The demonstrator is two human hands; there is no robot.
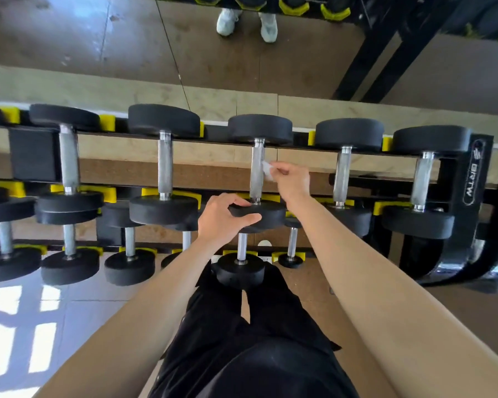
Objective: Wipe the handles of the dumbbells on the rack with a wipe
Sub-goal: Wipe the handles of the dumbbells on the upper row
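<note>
On the top tier, my right hand [292,182] pinches the wipe [267,170] against the middle dumbbell's handle [257,170], my left hand [223,219] grips its near head [263,214]; the handles either side look still to do.

Wall mirror [127,38] above a pale ledge [98,87], glossy tiled floor [78,305], bright sunlight patches [12,303]
</note>
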